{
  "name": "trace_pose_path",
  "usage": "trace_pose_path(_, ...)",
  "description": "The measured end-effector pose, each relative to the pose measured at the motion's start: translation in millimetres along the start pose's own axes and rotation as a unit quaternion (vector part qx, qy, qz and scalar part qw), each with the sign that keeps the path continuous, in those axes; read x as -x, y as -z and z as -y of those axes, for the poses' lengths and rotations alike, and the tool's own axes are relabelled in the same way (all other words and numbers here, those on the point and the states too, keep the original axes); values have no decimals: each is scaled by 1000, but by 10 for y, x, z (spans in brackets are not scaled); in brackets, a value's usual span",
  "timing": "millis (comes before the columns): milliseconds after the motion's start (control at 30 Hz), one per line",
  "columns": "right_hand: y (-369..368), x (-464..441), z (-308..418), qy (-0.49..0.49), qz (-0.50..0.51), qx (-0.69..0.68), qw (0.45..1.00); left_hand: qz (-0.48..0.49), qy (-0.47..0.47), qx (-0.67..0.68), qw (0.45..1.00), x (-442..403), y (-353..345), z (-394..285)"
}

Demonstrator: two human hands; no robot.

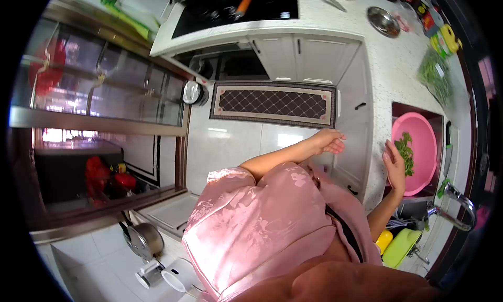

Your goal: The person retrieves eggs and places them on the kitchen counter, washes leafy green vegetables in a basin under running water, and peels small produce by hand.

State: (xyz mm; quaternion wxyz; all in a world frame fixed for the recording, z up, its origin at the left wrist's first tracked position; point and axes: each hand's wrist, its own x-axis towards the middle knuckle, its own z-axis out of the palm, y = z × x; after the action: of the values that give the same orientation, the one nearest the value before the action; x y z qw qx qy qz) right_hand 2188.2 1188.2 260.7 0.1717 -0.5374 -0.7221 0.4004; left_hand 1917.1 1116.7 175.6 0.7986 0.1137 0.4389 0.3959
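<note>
My left hand (328,142) hangs over the floor in front of the white cabinets, with nothing visible in it and its fingers partly curled. At the sink, my right hand (394,165) is by the near rim of a pink basin (427,155), fingers extended and holding nothing that shows. Green leaves (405,152) lie inside the basin, just beyond the fingertips. Whether the hand touches the rim is hard to tell.
A faucet (456,210) and a green container (402,247) are near the basin. A knife (448,150) lies behind it. Bagged greens (436,77), a metal bowl (383,22) and a stove (236,8) are on the counter. A patterned mat (272,104) covers some floor.
</note>
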Motion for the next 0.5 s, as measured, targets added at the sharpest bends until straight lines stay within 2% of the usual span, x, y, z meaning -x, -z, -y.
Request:
trace_pose_path(67,-251,-183,347,130,-41,189,973,-4,-28,16,999,176,222,-40)
trace_pose_path(133,-611,-467,468,159,-43,192,967,0,-61,13,998,410,505,-266)
trace_pose_path(167,-751,-533,490,172,-33,198,964,-29,-68,3,997,647,650,-271)
trace_pose_path(200,-942,-645,685,28,89,-23,995,-62,-84,-2,995,860,808,-317)
trace_pose_path(267,-1466,-891,924,64,151,-100,981,-128,-129,40,982,1153,1309,-311)
trace_pose_path(300,-1711,-987,1152,80,176,-89,977,-166,-153,79,971,1338,1539,-280)
trace_pose_path(367,-2251,-1076,1544,148,281,97,943,-227,-205,148,941,1774,1940,-171)
trace_pose_path(500,-3394,-1342,2144,232,424,74,872,-328,-294,257,860,2595,2498,175)
